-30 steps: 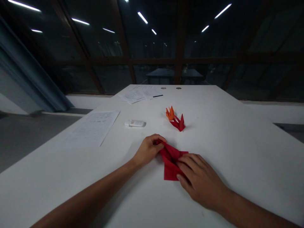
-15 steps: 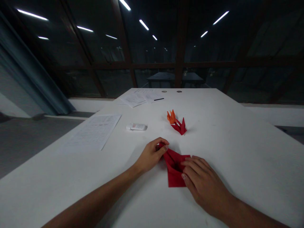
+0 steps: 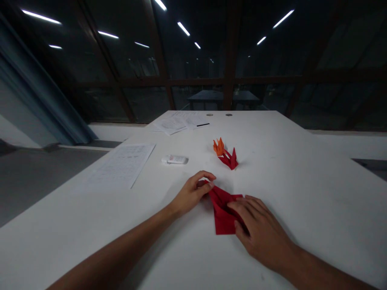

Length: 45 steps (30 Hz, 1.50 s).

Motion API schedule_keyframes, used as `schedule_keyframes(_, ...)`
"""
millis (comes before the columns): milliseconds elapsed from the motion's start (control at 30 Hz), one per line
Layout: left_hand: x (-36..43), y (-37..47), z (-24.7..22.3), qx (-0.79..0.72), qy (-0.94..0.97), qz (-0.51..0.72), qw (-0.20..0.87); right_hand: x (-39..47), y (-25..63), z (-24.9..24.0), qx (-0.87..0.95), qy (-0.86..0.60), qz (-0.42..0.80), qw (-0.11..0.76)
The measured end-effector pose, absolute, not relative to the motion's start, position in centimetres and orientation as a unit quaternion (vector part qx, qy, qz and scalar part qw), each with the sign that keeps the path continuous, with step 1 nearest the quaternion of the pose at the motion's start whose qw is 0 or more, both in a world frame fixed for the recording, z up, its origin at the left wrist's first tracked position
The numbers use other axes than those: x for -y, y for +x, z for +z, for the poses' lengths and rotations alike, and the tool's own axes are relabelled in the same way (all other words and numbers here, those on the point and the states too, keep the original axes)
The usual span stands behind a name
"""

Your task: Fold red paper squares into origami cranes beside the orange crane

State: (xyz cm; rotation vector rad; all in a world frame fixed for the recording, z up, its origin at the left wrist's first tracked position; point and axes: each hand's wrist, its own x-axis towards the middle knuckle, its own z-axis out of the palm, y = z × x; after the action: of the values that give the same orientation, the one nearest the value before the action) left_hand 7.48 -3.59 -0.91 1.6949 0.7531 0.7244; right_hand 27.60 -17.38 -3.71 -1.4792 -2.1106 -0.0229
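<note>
A partly folded sheet of red origami paper (image 3: pixel 224 219) lies on the white table between my hands, its upper layer lifted. At its far left corner my left hand (image 3: pixel 196 189) pinches the paper between thumb and fingers. Over the right side rests my right hand (image 3: pixel 260 231), its fingers reaching into the opened fold and its thumb at the near edge. Part of the paper is hidden under that hand. Beyond my hands, a folded orange paper figure (image 3: pixel 219 147) stands against a folded red paper figure (image 3: pixel 230 160).
A white handheld device (image 3: pixel 174 159) lies left of the folded figures. A printed sheet (image 3: pixel 121 165) lies at the table's left side. More papers (image 3: pixel 177 123) and a black pen-like stick (image 3: pixel 202 125) are farther back. Dark windows (image 3: pixel 196 48) stand behind the table (image 3: pixel 302 193).
My right fingers have moved slightly left and deeper into the fold of the red paper. My left hand keeps its pinch on the corner. The camera view has shifted slightly.
</note>
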Motion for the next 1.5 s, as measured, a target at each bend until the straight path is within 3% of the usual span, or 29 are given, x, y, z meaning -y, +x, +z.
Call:
schedule_keyframes(200, 3.3, 6.7, -1.1, -0.253, 0.711, 0.254, 0.604, 17.3, 27.9, -3.7, 0.803, -0.536, -0.015, 0.260)
schedule_keyframes(467, 3.0, 6.9, -2.0, -0.255, 0.714, 0.261, 0.597, 17.3, 27.8, -4.0, 0.800, -0.543, -0.019, 0.254)
schedule_keyframes(867, 2.8, 7.5, -2.5, -0.314, 0.713, 0.294, 0.554, 17.4, 27.9, -3.0, 0.824, -0.528, -0.011, 0.207)
schedule_keyframes(1167, 3.5, 8.0, -2.2, -0.344, 0.717, 0.348, 0.497, 17.3, 27.9, -3.4, 0.822, -0.516, 0.003, 0.241)
schedule_keyframes(1333, 3.1, 6.7, -1.6, -0.257, 0.760, 0.285, 0.524, 17.2, 28.1, -3.2, 0.829, -0.495, 0.039, 0.258)
schedule_keyframes(1500, 2.6, 5.6, 0.1, -0.185, 0.855, 0.199, 0.442, 17.1, 28.4, -3.5, 0.811, -0.502, 0.100, 0.282)
